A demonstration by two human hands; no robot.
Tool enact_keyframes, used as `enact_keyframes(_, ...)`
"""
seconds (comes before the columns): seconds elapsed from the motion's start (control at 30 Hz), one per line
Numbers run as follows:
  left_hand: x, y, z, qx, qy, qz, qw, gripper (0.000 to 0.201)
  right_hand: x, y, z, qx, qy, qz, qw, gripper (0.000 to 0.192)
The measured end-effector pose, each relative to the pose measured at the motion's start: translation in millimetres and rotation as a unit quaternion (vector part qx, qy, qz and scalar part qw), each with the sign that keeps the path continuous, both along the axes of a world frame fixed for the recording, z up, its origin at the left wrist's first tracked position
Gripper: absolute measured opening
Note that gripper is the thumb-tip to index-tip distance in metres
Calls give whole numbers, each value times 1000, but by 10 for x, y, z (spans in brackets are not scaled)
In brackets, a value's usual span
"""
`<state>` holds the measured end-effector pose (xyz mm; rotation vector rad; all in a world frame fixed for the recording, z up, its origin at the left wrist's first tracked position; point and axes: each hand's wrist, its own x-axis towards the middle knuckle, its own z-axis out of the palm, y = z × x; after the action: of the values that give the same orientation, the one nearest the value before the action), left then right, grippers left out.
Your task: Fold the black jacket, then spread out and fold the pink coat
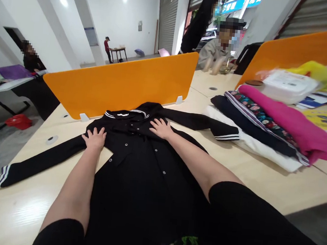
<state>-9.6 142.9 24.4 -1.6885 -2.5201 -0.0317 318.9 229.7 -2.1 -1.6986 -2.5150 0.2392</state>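
Black jacket (136,166): spread flat on table (276,183), collar just before orange divider (121,83); hem cut off below. Left hand (95,138), right hand (161,128): fingers spread, palms flat on jacket's shoulders. Folded clothes stack (269,129): right of jacket, blurred.

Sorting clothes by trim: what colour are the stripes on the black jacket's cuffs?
White stripes on the black jacket, clearest on the cuff in the head view.

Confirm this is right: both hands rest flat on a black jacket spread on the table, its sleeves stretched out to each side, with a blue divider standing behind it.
Not quite. The head view shows the divider is orange, not blue. The rest holds: left hand and right hand rest flat on the black jacket, sleeves out to both sides on the table.
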Motion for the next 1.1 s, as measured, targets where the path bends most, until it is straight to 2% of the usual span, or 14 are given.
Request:
enact_keyframes(0.07,108,-59,53,48,51,2,998,52,-62,39,1,7,6,-6,1000,62)
enact_keyframes(0.17,273,-365,125,86,85,-14,993,51,-81,80,-13,19,21,-2,1000,60)
enact_keyframes(0.3,326,-1102,186,9,71,-33,997,54,-15,92,-17,26,62,21,998,55)
enact_keyframes(0.43,229,-1901,136,-61,63,-76,993,45,97,-28,83,58,168,10,984,44)
enact_keyframes(0.5,167,-2183,98,-82,21,-65,994,40,174,-183,166,90,208,-5,974,37)
enact_keyframes(0.57,118,-2349,105,-103,-53,-41,992,31,267,-404,237,112,220,8,969,34)
enact_keyframes(0.63,108,-2422,195,-102,-131,-22,986,19,371,-660,263,114,208,44,970,33)
enact_keyframes(0.7,183,-2454,382,-63,-200,-23,978,15,474,-902,230,97,181,77,976,32)
enact_keyframes(0.8,564,-2539,757,6,-286,-84,955,22,594,-1150,104,57,166,88,981,30)
enact_keyframes(0.9,1242,-2694,1018,31,-319,-217,922,22,650,-1239,-19,51,199,60,977,28)
enact_keyframes(0.97,1687,-2788,1036,-14,-362,-323,874,24,660,-1248,-62,58,230,44,971,27)
enact_keyframes(1.03,1959,-2835,935,-88,-396,-390,826,33,666,-1248,-75,61,260,37,963,26)
enact_keyframes(1.07,2005,-2837,854,-95,-397,-397,822,35,668,-1248,-75,62,272,37,959,25)
enact_keyframes(1.1,1991,-2822,760,-76,-384,-382,837,33,670,-1249,-70,63,283,36,956,25)
